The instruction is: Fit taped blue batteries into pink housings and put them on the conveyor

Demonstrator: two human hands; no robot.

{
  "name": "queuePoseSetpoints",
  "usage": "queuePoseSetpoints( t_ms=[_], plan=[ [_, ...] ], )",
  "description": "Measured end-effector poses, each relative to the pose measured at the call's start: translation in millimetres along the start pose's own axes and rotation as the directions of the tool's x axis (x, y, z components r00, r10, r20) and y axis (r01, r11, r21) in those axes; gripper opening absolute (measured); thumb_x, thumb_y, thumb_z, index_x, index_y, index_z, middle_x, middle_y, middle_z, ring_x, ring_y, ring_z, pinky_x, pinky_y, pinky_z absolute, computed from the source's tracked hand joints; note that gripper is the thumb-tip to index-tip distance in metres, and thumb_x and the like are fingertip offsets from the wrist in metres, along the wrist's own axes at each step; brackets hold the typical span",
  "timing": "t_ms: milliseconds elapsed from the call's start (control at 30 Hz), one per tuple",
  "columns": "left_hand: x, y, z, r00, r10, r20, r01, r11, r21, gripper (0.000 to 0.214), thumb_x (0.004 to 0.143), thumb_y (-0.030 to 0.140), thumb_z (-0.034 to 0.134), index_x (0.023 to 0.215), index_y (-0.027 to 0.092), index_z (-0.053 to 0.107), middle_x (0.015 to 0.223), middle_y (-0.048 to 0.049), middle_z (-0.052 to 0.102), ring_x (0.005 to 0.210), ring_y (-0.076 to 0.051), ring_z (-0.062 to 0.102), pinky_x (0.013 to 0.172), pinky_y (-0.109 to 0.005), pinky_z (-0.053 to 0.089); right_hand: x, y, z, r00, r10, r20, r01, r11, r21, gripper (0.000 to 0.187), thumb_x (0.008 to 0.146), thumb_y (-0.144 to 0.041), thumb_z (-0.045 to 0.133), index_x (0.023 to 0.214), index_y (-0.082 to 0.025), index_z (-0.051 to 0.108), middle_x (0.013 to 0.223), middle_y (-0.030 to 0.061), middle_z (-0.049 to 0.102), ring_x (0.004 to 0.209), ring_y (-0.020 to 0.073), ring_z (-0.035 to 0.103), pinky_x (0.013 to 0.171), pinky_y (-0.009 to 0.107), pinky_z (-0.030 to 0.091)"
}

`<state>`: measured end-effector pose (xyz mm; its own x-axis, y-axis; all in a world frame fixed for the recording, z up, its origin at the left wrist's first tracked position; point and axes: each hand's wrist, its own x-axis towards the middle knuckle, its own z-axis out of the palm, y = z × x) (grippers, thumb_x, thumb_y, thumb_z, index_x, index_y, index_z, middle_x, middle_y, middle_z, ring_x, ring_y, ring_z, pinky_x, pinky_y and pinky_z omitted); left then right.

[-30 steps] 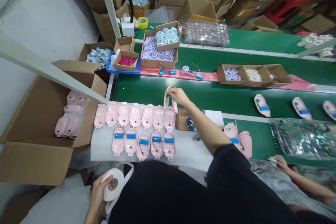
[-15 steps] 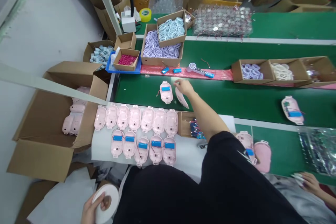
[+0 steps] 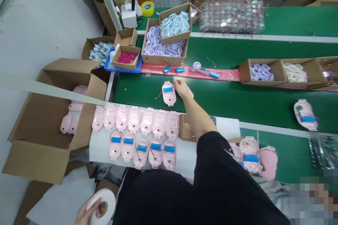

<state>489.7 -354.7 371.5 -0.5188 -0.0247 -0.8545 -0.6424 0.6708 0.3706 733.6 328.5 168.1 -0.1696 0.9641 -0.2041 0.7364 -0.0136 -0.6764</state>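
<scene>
My left hand (image 3: 86, 212) is closed round a large roll of white tape (image 3: 109, 200), with fingers through its core, at the lower left. Out on the green belt, my right hand (image 3: 181, 88) has its fingers drawn together at the right rim of a pink shell (image 3: 169, 100); whatever they pinch is too small to make out. A blue battery (image 3: 168, 90) lies inside that shell, and its red wire trails left. Another pink part (image 3: 190, 92) is partly hidden behind my right hand. Nearer me, pink shells (image 3: 134, 119) stand in two rows, the front ones holding blue batteries (image 3: 142, 148).
A small carton (image 3: 185, 132) sits under my right forearm. Boxes of lilac rings (image 3: 151, 44) and light-blue rings (image 3: 175, 24) stand beyond the belt. An open carton (image 3: 39, 116) of pink shells is at left. More shells (image 3: 268, 163) lie at right, near a co-worker's blurred area.
My right hand has shifted slightly left, to the rim of the battery-holding shell. The view has moved a little. My left hand keeps the tape roll.
</scene>
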Motion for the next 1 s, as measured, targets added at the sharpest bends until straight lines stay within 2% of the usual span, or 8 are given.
queuePoseSetpoints(
  t_ms=[133,267,433,500,567,667,767,1000],
  plan=[
    [1.0,1.7,3.0,1.0,-0.021,0.016,0.022,0.999,-0.048,0.068,0.048,0.048,0.095,0.101,0.012,0.075,0.054,0.0019,0.059,0.049,-0.018,0.058,0.051,-0.028,0.048,-22.0,48.0,-23.0,0.976,0.166,-0.139,-0.185,0.973,-0.135,0.05,0.102,-0.05,0.039,0.132,-0.02,0.066,0.13,0.016,0.07,0.121,0.0312,0.062,0.105,0.044,0.046],
    [-9.4,17.6,17.9,0.999,0.034,0.022,-0.033,0.997,-0.065,0.061,0.048,0.046,0.096,0.093,0.011,0.075,0.05,0.0043,0.054,0.047,-0.014,0.052,0.051,-0.025,0.045,-37.3,88.2,-31.0,0.948,0.314,-0.053,-0.317,0.915,-0.251,0.053,0.095,-0.038,0.051,0.144,-0.02,0.057,0.152,0.0194,0.052,0.13,0.0355,0.052,0.107,0.054,0.044],
    [-13.5,51.8,33.7,0.987,0.104,0.122,-0.109,0.993,0.036,0.051,0.049,0.045,0.095,0.079,0.011,0.072,0.05,0.0028,0.055,0.049,-0.013,0.051,0.052,-0.024,0.044,-73.3,78.5,-24.0,0.962,0.251,-0.107,-0.271,0.925,-0.266,0.056,0.093,-0.038,0.056,0.145,-0.016,0.053,0.15,0.0235,0.05,0.131,0.0389,0.048,0.107,0.059,0.041],
    [-6.6,61.7,39.2,0.976,0.127,0.175,-0.145,0.985,0.093,0.052,0.05,0.045,0.095,0.082,0.011,0.074,0.05,0.0022,0.056,0.051,-0.014,0.052,0.053,-0.024,0.044,-115.9,63.5,-25.7,0.986,0.112,-0.127,-0.136,0.971,-0.199,0.052,0.096,-0.038,0.053,0.144,-0.017,0.053,0.146,0.0215,0.054,0.127,0.0358,0.052,0.105,0.055,0.044],
    [3.1,67.7,43.6,0.961,0.166,0.223,-0.196,0.974,0.118,0.052,0.051,0.045,0.094,0.086,0.011,0.075,0.052,0.002,0.058,0.052,-0.014,0.053,0.053,-0.024,0.044,-181.7,48.0,-22.7,0.998,-0.061,-0.005,0.06,0.993,-0.105,0.044,0.101,-0.036,0.045,0.139,-0.018,0.056,0.132,0.0169,0.064,0.114,0.029,0.061,0.099,0.045,0.049],
    [17.8,71.9,45.6,0.921,0.204,0.333,-0.26,0.957,0.132,0.047,0.054,0.045,0.093,0.08,0.012,0.074,0.052,0.0018,0.058,0.05,-0.013,0.051,0.053,-0.023,0.043,-297.8,33.2,2.1,0.908,-0.185,0.376,0.239,0.966,-0.103,0.032,0.1,-0.03,0.049,0.125,-0.021,0.067,0.118,0.0103,0.072,0.103,0.0243,0.065,0.095,0.038,0.051],
    [30.3,73.4,38.5,0.878,0.201,0.434,-0.291,0.945,0.15,0.042,0.054,0.045,0.092,0.069,0.013,0.069,0.048,0.0009,0.056,0.049,-0.013,0.05,0.052,-0.024,0.041,-380.5,29.4,39.0,0.853,-0.14,0.503,0.322,0.9,-0.295,0.041,0.096,-0.02,0.052,0.135,-0.026,0.063,0.142,0.0098,0.061,0.128,0.0283,0.053,0.107,0.042,0.044],
    [56.9,68.6,-11.2,0.827,0.275,0.49,-0.348,0.935,0.063,0.046,0.056,0.04,0.092,0.087,0.011,0.075,0.05,0.003,0.055,0.05,-0.013,0.052,0.051,-0.023,0.041,-406.9,20.4,80.1,0.879,-0.02,0.477,0.271,0.844,-0.463,0.059,0.09,-0.027,0.058,0.148,-0.032,0.051,0.154,0.0121,0.046,0.139,0.0374,0.035,0.112,0.056,0.031]
  ],
)
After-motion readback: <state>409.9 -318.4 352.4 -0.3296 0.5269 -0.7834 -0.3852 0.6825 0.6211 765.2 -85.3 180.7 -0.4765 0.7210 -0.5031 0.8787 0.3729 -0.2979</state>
